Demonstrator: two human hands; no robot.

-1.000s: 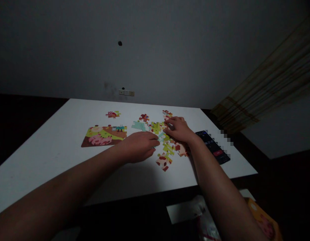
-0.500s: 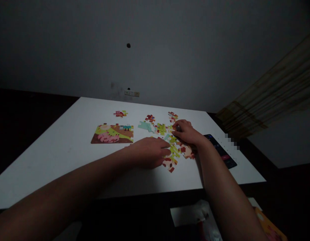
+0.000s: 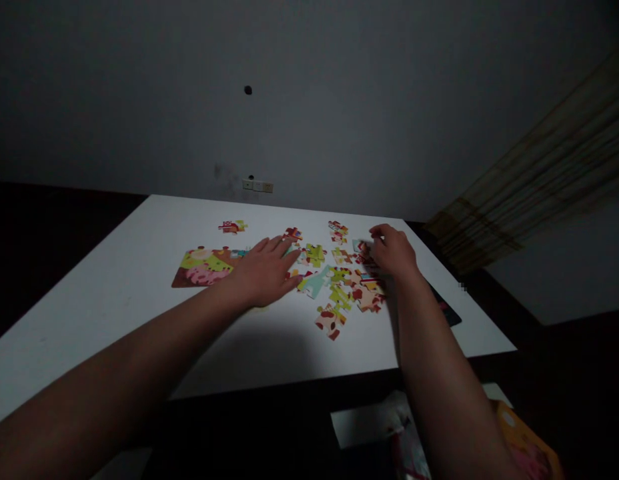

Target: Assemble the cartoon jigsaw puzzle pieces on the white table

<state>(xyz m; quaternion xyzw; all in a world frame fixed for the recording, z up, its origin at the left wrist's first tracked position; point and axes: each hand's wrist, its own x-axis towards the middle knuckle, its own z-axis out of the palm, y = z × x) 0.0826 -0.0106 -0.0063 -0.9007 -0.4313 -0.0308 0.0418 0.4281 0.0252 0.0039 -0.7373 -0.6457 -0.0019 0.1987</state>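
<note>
Jigsaw pieces in bright green, red, cream and pale blue lie scattered in the middle of the white table (image 3: 114, 300). My left hand (image 3: 265, 271) rests palm down with its fingers spread, next to a joined section of jigsaw (image 3: 202, 269) showing pink, green and brown. It holds nothing. My right hand (image 3: 392, 252) is at the far right of the loose pieces (image 3: 342, 293). Its fingers curl around a small pale jigsaw piece (image 3: 362, 248), which they partly hide.
A black remote (image 3: 447, 312) lies partly behind my right forearm near the table's right edge. A sheer striped curtain (image 3: 539, 167) hangs at the right. Below the front edge are a white plastic packet (image 3: 374, 421) and an orange box (image 3: 527, 445).
My left hand has moved left, off the loose pieces, and spread flat. My right hand has shifted right and farther away. Several pieces in the central pile have changed position, including a pale blue one.
</note>
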